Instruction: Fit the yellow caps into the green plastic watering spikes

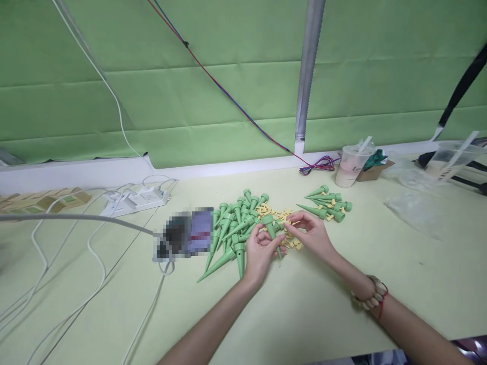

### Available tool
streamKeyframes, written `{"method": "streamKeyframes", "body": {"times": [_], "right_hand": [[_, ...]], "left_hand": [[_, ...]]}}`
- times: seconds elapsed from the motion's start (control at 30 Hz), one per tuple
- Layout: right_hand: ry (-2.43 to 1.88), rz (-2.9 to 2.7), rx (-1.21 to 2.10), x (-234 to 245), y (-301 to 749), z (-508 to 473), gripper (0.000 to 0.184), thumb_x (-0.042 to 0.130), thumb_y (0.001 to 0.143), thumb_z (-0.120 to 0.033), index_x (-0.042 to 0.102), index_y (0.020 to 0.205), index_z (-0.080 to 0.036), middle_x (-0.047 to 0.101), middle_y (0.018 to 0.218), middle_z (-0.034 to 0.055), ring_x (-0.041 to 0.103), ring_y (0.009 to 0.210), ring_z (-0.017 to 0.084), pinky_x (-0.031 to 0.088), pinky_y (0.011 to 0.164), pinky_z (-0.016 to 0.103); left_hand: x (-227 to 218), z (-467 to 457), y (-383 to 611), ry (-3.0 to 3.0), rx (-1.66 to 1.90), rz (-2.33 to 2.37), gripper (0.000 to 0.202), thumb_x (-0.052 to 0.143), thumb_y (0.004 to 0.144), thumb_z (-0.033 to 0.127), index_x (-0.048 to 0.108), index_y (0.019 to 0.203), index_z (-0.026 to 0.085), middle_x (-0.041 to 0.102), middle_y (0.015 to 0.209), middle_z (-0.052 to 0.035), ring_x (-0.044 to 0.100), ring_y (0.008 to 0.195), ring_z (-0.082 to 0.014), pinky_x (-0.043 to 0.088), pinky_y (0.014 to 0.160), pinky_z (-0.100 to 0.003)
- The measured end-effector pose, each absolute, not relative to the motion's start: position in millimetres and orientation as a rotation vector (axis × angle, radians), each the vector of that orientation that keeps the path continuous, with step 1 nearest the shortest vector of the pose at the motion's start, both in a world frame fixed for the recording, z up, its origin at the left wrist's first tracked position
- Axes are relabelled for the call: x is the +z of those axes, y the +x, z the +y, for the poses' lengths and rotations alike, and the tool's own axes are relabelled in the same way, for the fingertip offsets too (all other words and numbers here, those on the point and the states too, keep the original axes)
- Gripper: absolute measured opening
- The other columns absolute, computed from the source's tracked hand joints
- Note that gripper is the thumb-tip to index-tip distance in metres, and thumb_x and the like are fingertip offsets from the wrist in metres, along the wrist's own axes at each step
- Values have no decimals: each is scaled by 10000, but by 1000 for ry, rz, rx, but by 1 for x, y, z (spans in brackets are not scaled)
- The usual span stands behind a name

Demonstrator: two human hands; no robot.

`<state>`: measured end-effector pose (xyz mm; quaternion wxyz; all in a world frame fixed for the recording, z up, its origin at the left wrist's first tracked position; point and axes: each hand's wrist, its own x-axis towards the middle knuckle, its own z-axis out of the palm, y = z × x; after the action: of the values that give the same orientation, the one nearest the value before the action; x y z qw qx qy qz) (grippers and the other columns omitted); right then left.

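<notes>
My left hand (261,253) is closed around a green plastic watering spike (269,225), its wide cap up and its tip slanting down past my fingers. Thumb and fingertips of my right hand (314,237) pinch a small yellow valve piece (286,222) close to the spike's side; whether the two touch is hard to see. Left of my hands lies a heap of green spikes (230,223). Small yellow pieces (271,210) are scattered behind and under my hands. Several spikes with yellow pieces in them (329,205) lie to the right.
A phone-like device (200,230), partly pixelated, lies left of the heap with a cable. White cables run to a power strip (137,199). At the back right stand a drink cup (352,165), a small cardboard box (375,171), plastic bags (416,213) and another cup (451,162).
</notes>
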<state>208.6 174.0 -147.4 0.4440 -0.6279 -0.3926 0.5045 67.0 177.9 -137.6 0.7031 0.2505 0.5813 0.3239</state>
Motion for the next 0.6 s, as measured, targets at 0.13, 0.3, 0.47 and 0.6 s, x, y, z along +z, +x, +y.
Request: {"method": "streamKeyframes", "body": {"times": [0.13, 0.3, 0.47, 0.6], "right_hand": [[-1498, -788, 1324, -148, 208, 177, 320, 717, 657, -434, 569, 765, -172, 640, 777, 46, 626, 675, 138, 550, 642, 265], [-1451, -853, 1424, -145, 209, 177, 317, 648, 740, -427, 673, 938, -181, 669, 862, 62, 638, 703, 145, 560, 686, 287], [-1534, -837, 1326, -147, 213, 180, 334, 650, 713, -495, 711, 801, -179, 669, 934, 86, 638, 731, 167, 572, 640, 291], [-1587, -601, 1449, -151, 216, 182, 401, 631, 714, -540, 704, 788, -153, 695, 795, 85, 665, 689, 180, 583, 671, 312]], "left_hand": [[-138, 178, 67, 516, 712, 1272, 636, 806, 515, 355, 443, 1001, 165, 408, 505, 125, 611, 451, -172, 470, 392, -231], [-136, 179, 67, 535, 669, 1243, 495, 759, 570, 445, 485, 865, 157, 369, 480, 110, 594, 445, -164, 460, 377, -234], [-133, 182, 66, 554, 730, 1248, 409, 716, 631, 467, 475, 747, 157, 520, 585, 37, 585, 493, -120, 405, 427, -194], [-137, 183, 65, 502, 752, 1217, 440, 681, 671, 489, 507, 895, 152, 544, 648, 28, 480, 459, -63, 369, 465, -189]]}}
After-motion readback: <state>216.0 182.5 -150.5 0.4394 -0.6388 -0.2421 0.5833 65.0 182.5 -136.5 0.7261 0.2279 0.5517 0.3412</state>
